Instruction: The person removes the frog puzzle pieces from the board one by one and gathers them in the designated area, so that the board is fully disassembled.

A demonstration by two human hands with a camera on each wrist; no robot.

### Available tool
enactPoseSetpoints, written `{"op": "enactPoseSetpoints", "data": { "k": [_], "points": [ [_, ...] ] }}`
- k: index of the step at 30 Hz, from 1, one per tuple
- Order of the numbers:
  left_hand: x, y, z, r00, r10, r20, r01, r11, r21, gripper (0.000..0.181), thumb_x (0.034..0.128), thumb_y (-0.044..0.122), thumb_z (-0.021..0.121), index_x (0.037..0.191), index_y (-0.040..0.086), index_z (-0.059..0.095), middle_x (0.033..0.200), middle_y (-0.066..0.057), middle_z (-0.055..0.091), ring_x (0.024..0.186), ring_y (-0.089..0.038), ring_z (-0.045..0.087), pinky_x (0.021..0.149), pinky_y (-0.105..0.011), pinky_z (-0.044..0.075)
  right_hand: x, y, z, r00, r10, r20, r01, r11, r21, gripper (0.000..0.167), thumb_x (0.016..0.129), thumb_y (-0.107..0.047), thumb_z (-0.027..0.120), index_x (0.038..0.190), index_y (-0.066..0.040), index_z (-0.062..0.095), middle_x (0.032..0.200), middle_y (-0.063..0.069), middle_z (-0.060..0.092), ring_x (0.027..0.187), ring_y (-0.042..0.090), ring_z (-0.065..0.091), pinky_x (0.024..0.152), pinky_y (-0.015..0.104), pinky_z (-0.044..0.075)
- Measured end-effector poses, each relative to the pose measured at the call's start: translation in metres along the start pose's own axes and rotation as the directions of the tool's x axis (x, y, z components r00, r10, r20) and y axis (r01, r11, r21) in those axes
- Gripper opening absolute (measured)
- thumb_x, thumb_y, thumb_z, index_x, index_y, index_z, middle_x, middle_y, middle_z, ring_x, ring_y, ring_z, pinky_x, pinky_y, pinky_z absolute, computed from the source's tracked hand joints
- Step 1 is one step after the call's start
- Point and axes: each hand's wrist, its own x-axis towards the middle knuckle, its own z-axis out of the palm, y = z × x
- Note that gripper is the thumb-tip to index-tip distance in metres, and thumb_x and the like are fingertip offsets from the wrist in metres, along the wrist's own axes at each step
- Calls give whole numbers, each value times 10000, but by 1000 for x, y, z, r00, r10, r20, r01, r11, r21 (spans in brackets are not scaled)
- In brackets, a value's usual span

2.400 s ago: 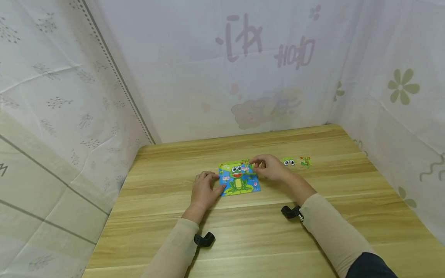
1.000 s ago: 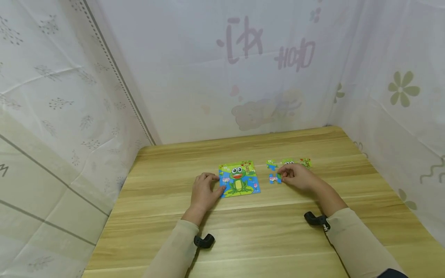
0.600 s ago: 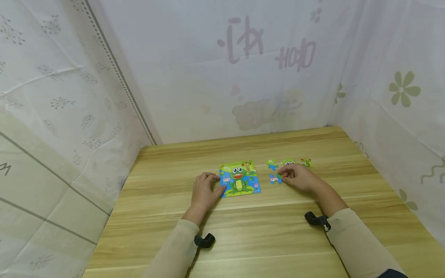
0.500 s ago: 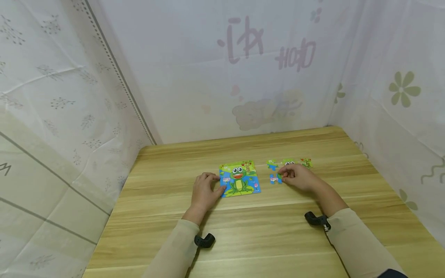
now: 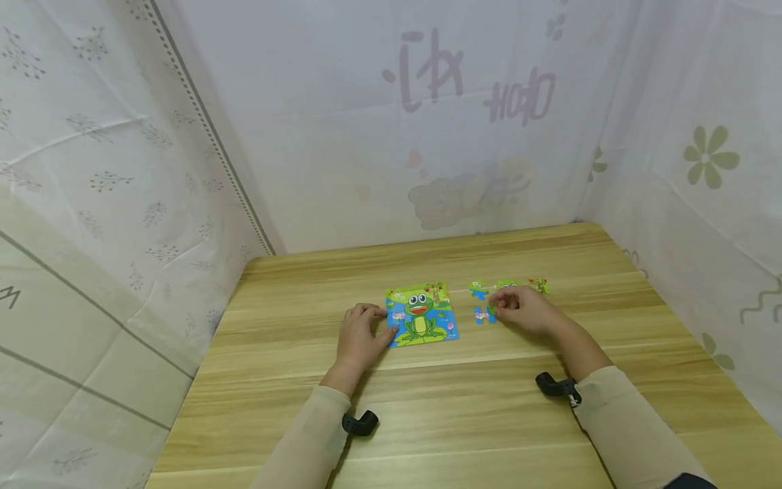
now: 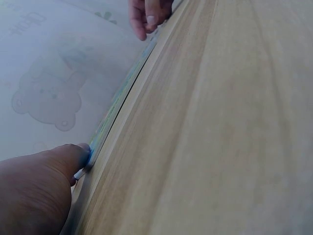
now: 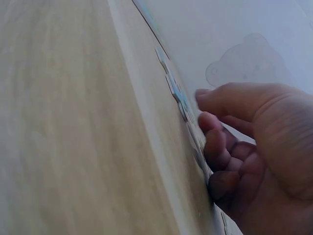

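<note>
A square frog picture board (image 5: pixel 421 316) lies flat on the table. My left hand (image 5: pixel 360 336) rests at its left side, thumb on the near left corner and fingertips along the edge. In the left wrist view the thumb (image 6: pixel 73 156) presses on the board's edge. My right hand (image 5: pixel 527 309) hovers over loose puzzle pieces, with thumb and index finger apart and nothing seen between them. Beside its fingertips lie a pink-and-blue piece (image 5: pixel 482 314) and a green-and-blue piece (image 5: pixel 478 290). A piece with frog eyes (image 5: pixel 506 282) is partly hidden behind the hand.
A puzzle piece with a tree (image 5: pixel 540 284) lies farther right, partly covered by the right hand. The wooden table (image 5: pixel 440 407) ends at a patterned cloth (image 5: pixel 342 136) at the back and sides. Each wrist carries a small black camera (image 5: pixel 360 423).
My right hand has moved right from the board, carrying a puzzle piece, and set it among the loose ones. Its thumb and index finger have just parted. The left hand stays in place.
</note>
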Motion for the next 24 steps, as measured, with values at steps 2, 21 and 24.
{"op": "enactPoseSetpoints", "data": {
  "k": [2, 21, 24],
  "points": [
    [0, -1, 0, 1000, 3, -1, -3, 1000, 0, 371, 912, 418, 826, 1162, 155, 746, 1288, -34, 606, 1270, -304, 502, 1119, -511, 404, 2, -4, 1, 1000, -14, -17, 14, 1000, -16, 215, 1022, -187, 709, 1226, -119, 720, 1026, 63, 647, 839, 246, 555, 671, 299, 506],
    [0, -2, 2, 1000, -12, 11, 12, 1000, 10, 378, 924, 436, 811, 1176, 164, 738, 1297, -25, 605, 1284, -298, 498, 1138, -497, 385, 51, -69, 58, 994, -112, 14, 112, 994, -4, 300, 989, -145, 746, 1265, -35, 701, 1002, 41, 632, 794, 229, 593, 627, 325, 510],
    [0, -2, 1, 1000, -9, 12, 9, 1000, 9, 379, 927, 432, 808, 1182, 160, 739, 1302, -27, 604, 1284, -300, 499, 1134, -509, 389, 57, -77, 67, 992, -121, 34, 121, 993, -1, 315, 983, -139, 751, 1273, -27, 699, 1005, 43, 637, 824, 228, 597, 668, 337, 514]
  ]
}}
